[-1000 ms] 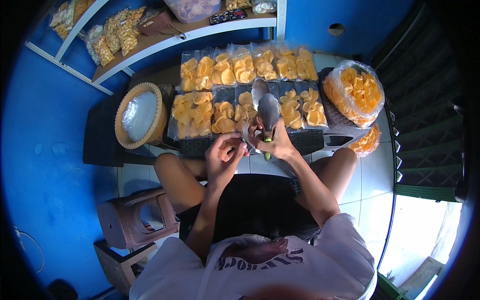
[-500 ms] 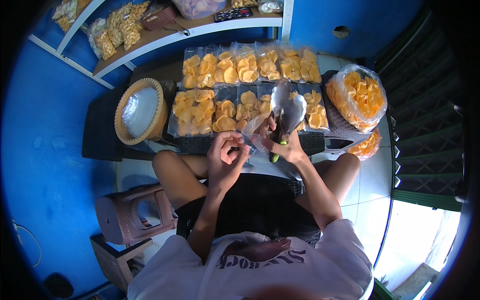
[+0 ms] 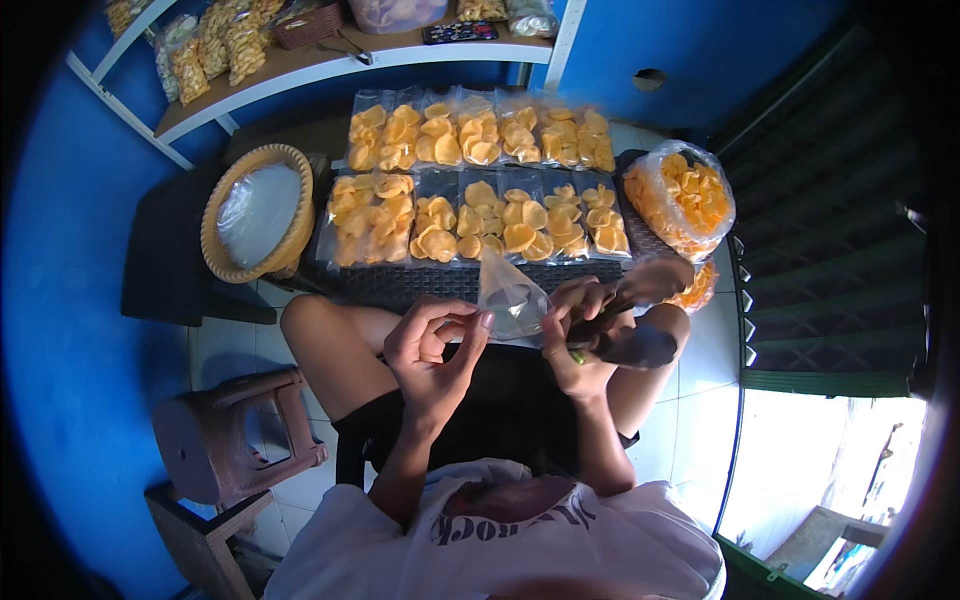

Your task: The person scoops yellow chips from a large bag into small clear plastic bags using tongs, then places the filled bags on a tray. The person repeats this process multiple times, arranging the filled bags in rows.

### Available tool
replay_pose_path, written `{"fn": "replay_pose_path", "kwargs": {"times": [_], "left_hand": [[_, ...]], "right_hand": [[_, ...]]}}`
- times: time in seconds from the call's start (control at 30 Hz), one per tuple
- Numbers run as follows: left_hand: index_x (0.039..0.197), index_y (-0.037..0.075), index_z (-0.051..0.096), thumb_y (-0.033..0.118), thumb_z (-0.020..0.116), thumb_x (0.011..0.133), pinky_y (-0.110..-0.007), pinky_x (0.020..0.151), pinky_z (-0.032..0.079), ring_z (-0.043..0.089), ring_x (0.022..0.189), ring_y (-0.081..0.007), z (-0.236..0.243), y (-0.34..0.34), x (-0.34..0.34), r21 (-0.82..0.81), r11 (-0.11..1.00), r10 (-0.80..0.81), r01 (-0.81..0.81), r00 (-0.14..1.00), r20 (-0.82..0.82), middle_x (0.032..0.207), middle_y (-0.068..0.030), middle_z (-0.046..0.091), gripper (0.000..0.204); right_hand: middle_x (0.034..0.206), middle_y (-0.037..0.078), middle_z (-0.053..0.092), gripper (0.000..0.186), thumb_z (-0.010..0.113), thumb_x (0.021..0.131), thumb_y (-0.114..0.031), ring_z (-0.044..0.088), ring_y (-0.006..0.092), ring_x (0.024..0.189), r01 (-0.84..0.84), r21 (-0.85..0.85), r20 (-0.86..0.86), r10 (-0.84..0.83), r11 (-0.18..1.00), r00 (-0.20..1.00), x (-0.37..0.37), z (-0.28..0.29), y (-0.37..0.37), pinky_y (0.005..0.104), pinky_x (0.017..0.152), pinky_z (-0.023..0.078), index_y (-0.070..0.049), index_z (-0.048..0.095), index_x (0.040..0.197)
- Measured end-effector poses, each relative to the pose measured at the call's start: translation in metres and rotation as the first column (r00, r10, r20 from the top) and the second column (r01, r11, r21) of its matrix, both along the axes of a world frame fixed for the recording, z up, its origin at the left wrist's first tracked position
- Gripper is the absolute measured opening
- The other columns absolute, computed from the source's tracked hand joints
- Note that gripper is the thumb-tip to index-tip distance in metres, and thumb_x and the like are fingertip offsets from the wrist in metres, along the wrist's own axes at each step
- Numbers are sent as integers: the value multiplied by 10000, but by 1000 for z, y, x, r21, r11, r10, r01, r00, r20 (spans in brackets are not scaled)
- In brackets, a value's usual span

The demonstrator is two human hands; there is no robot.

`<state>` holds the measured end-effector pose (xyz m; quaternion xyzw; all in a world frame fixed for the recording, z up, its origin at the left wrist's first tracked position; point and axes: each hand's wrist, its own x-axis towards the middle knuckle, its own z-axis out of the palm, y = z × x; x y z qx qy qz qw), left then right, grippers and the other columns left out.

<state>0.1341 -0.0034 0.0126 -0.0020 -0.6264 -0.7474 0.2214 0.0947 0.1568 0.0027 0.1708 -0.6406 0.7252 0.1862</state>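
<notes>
Bag (image 3: 512, 308), by the near edge of the counter (image 3: 430, 288), could slip or crumple, since the left hand (image 3: 432, 352) pinches one side, thumb and finger nearly closed, while the right hand (image 3: 568, 364), curled around tongs (image 3: 645, 347), seems to spare only a light thumb hold.

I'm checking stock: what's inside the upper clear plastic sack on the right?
The clear plastic sack holds orange-yellow chips, visible through its open mouth and side. Chips on top cover those deeper down; its bottom can't be seen.
</notes>
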Motion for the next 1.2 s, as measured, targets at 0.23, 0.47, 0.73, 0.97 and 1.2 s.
{"fn": "replay_pose_path", "kwargs": {"times": [0.23,0.47,0.73,0.97,1.2], "left_hand": [[988,-63,659,-85,714,871,-206,661,589,671,797,-109,-7,1,-2,-135,989,63,-60,998,21,935,-88,643,131],[977,-50,685,-89,732,845,-191,638,572,681,814,-99,-8,14,-12,-204,979,-13,7,999,-32,951,-98,664,146],[980,-63,666,-134,747,797,-215,655,567,670,795,-141,0,12,-17,-138,989,-69,47,984,-164,933,-131,664,212],[980,-62,664,-139,728,815,-218,680,566,665,821,-136,-2,3,-13,-240,969,12,-53,985,-170,978,-139,656,193],[987,-65,657,-93,733,853,-202,625,545,671,720,-108,-10,6,-43,-186,981,-61,55,998,-27,940,-107,657,156]], "right_hand": [[815,52,643,358,774,816,-17,609,90,707,-17,-42,345,31,999,938,22,-5,4,234,615,484,-66,463,985],[884,72,626,374,789,810,-7,626,129,803,44,-74,443,-7,996,897,29,12,19,258,681,520,-33,468,999],[895,69,610,384,719,809,75,598,98,803,65,4,286,-64,998,956,24,36,20,225,697,479,-53,418,1010],[884,76,621,359,725,830,24,622,111,785,61,-31,211,-53,998,976,20,26,15,240,696,483,-52,429,1019],[826,64,628,425,821,835,-136,587,104,589,64,-98,565,3,993,825,13,16,39,236,521,464,-16,474,1048]]}}
